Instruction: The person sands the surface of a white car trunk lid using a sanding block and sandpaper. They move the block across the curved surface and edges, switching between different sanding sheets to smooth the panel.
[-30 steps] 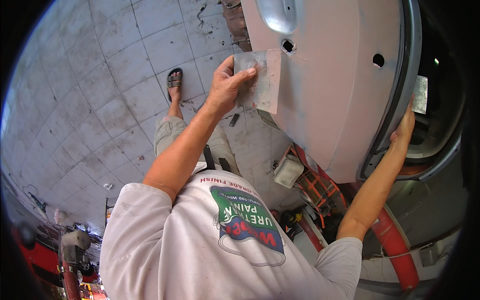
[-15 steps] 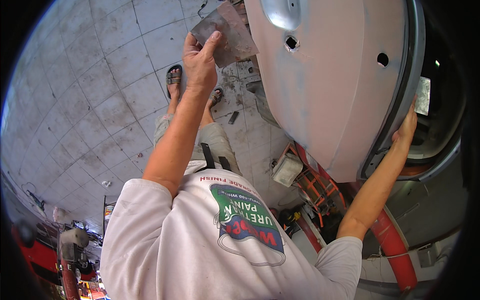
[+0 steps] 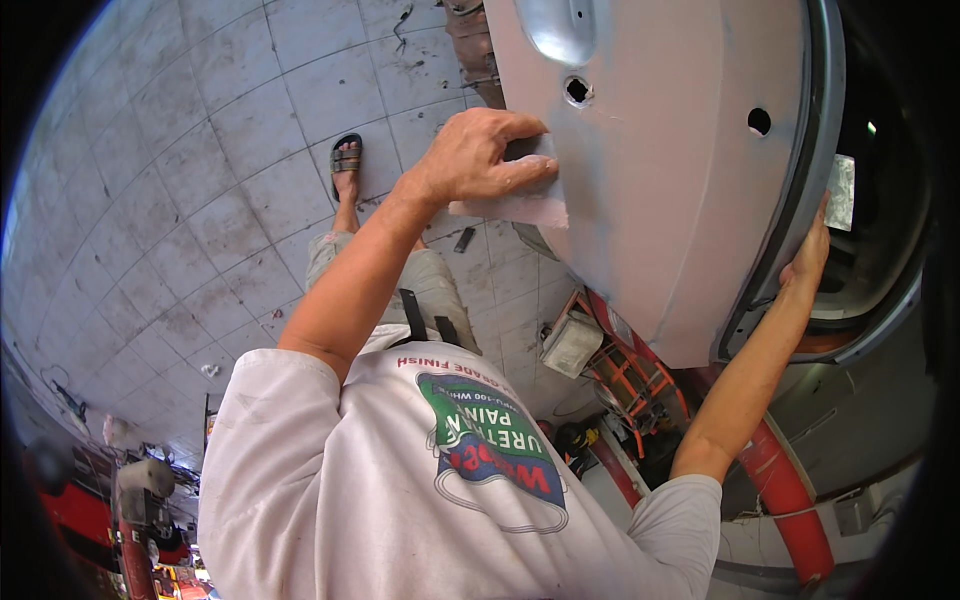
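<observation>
A car door [image 3: 640,200] with pinkish filler and grey-blue patches stands in front of me to the right, with two dark round holes and a bare metal hollow in it. My left hand [image 3: 485,155] pinches a sheet of sandpaper [image 3: 515,208] between thumb and fingers. It holds the sheet at the door's left edge; part of the paper hangs below the hand, dusted pink. On the far right, my right hand [image 3: 808,250] grips the door's dark-trimmed edge, its fingertips partly hidden. A pale, shiny rectangular piece [image 3: 840,192] shows beside those fingers; whether they hold it I cannot tell.
Under the door stand an orange metal frame [image 3: 630,375] and a greyish box [image 3: 572,342]. A red post [image 3: 790,500] slants by my right arm. A small dark block [image 3: 464,240] lies on the tiled floor [image 3: 220,150] near my feet. Machinery [image 3: 145,490] crowds the lower left.
My left hand has swung down and to the right with the sandpaper, from clear of the door to its left edge, turning palm-down. My right hand keeps its place on the door.
</observation>
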Demonstrator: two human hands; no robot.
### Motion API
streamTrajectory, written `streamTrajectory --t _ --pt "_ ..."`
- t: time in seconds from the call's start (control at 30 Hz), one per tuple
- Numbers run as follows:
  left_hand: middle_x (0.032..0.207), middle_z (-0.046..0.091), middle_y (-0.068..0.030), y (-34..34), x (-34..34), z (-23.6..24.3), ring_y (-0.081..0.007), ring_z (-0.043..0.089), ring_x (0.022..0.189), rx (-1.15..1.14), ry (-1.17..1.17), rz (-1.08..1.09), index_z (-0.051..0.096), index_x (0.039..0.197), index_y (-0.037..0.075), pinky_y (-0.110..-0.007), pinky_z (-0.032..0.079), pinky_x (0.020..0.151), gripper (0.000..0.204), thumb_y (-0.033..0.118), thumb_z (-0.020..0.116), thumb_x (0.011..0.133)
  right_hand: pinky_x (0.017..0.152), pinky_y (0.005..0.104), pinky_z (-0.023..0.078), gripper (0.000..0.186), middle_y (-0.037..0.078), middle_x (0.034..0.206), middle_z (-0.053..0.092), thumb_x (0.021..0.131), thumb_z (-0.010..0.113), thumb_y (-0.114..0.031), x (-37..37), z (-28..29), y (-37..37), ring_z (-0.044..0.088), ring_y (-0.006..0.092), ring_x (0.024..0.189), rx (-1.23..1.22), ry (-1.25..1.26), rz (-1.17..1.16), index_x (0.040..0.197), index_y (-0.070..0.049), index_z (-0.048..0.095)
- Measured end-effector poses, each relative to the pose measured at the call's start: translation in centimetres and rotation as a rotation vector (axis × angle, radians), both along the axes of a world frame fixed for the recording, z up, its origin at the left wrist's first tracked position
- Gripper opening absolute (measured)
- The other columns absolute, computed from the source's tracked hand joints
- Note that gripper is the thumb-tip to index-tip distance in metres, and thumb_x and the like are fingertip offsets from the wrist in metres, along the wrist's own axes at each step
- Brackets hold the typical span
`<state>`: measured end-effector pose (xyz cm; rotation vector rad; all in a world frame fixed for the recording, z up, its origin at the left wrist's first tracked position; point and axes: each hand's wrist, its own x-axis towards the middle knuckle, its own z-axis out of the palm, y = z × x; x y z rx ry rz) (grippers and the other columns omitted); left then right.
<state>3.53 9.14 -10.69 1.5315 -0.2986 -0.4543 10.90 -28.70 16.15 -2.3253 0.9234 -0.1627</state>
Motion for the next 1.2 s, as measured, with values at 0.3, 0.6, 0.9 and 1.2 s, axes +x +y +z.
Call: streamTrajectory --t 0.3,0.6,0.9,1.2 --pt "0.111 0.071 -0.0098 -0.7 0.2 1.8 -0.0197 0.070 0.091 -0.431 0.223 0.115 0.054 0.154 0.011 -0.034 0.057 0.083 0.078 0.036 0.076 0.083 0.103 0.0367 0.051 0.086 0.016 0.135 0.066 0.099 0.059 -0.067 0.1 0.4 0.0 0.067 0.0237 0.116 0.020 0.045 -0.021 0.142 0.008 0.057" --pt "0.135 0.062 -0.0069 -2.1 0.0 1.7 -0.0101 0.063 0.082 -0.394 0.078 0.271 0.067 0.118 0.004 -0.026 0.052 0.078 0.041 0.028 0.077 0.086 0.102 0.0360 0.052 0.083 0.016 0.134 0.066 0.100 0.059 -0.065 -0.1 0.5 0.2 0.067 0.0239 0.115 0.013 0.045 -0.012 0.140 0.008 0.059" --pt "0.124 0.070 -0.0079 -2.9 -0.8 2.3 -0.0100 0.059 0.079 -0.380 -0.048 0.289 0.068 0.107 0.003 -0.025 0.049 0.075 0.037 0.027 0.080 0.083 0.100 0.0352 0.053 0.081 0.016 0.132 0.068 0.101 0.058 -0.064 0.0 0.6 -0.2 0.068 0.0234 0.113 0.028 0.057 -0.016 0.139 0.007 0.060" --pt "0.091 0.068 -0.0040 0.6 -0.5 1.6 -0.0107 0.061 0.083 -0.404 0.256 0.156 0.071 0.104 0.002 -0.027 0.049 0.076 0.032 0.031 0.075 0.092 0.100 0.0355 0.054 0.083 0.016 0.132 0.068 0.100 0.060 -0.065 -0.1 0.4 0.3 0.068 0.0234 0.112 0.031 0.026 0.001 0.139 0.008 0.059"
